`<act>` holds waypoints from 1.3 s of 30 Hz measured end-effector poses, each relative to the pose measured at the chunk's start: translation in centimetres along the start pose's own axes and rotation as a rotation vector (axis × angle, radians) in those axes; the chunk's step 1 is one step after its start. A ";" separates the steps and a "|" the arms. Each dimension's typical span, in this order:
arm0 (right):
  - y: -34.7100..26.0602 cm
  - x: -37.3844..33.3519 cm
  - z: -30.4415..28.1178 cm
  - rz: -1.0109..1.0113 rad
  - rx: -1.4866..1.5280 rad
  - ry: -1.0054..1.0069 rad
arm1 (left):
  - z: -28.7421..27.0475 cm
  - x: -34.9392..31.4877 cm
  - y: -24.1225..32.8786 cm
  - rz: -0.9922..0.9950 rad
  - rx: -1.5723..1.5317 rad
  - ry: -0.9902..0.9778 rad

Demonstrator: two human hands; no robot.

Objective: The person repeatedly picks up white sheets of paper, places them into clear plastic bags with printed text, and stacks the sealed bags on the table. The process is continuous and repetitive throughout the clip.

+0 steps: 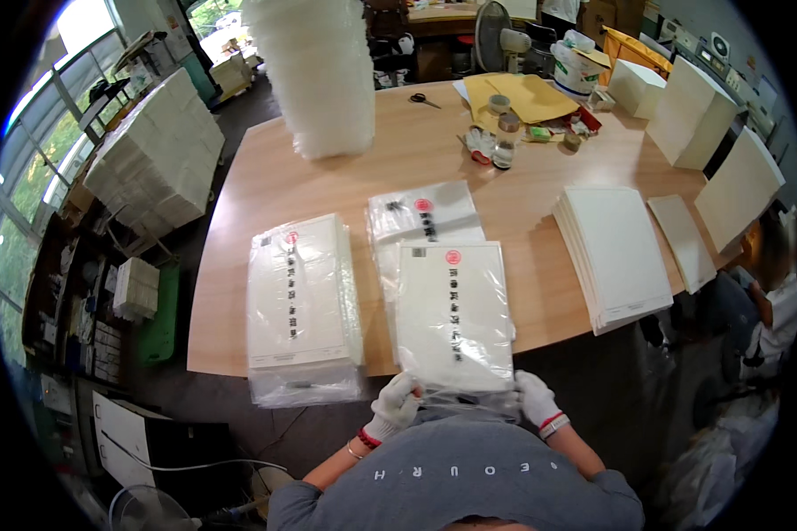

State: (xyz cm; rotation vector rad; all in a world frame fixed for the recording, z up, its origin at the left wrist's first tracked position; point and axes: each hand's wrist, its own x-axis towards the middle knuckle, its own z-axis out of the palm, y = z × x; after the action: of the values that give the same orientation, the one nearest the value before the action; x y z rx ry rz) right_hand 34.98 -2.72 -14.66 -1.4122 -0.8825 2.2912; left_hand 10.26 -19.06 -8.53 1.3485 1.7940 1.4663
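In front of me, a clear plastic bag (pixel 466 398) lies around a white paper packet (pixel 452 305) with dark print and a red round mark. My left hand (pixel 396 408), in a white knitted glove with a red cuff, pinches the near left corner of the bag. At the near right corner, my right hand (pixel 537 400), gloved the same way, has its fingers closed on the plastic. Under the packet's far end lies another printed packet in plastic (pixel 381 212). To the left sits a stack of bagged packets (pixel 297 292), its loose plastic ends hanging over the table edge.
On the wooden table (pixel 230 190), a tall pile of clear plastic bags (pixel 323 80) stands at the back. Scissors (pixel 424 100), a jar (pixel 505 142) and yellow envelopes (pixel 527 96) lie farther off. A white paper stack (pixel 615 252) is at right, near a seated person (pixel 770 310).
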 end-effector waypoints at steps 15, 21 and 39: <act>6.2 6.8 27.9 0.061 -0.532 -0.814 | -21.7 -5.8 -12.4 -0.248 -0.546 1.128; 5.3 5.6 24.0 -0.279 -0.917 -0.692 | -18.2 -14.9 -22.3 -0.433 -0.569 1.307; -9.8 -0.8 10.1 -1.254 -1.559 -0.282 | 8.2 11.8 -11.4 0.044 0.821 -0.169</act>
State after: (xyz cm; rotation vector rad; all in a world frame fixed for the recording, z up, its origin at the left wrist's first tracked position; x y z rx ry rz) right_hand 25.92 0.90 -4.51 -0.3062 -2.7768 0.5790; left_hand 7.59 -4.28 -19.10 1.8085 2.3611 0.5804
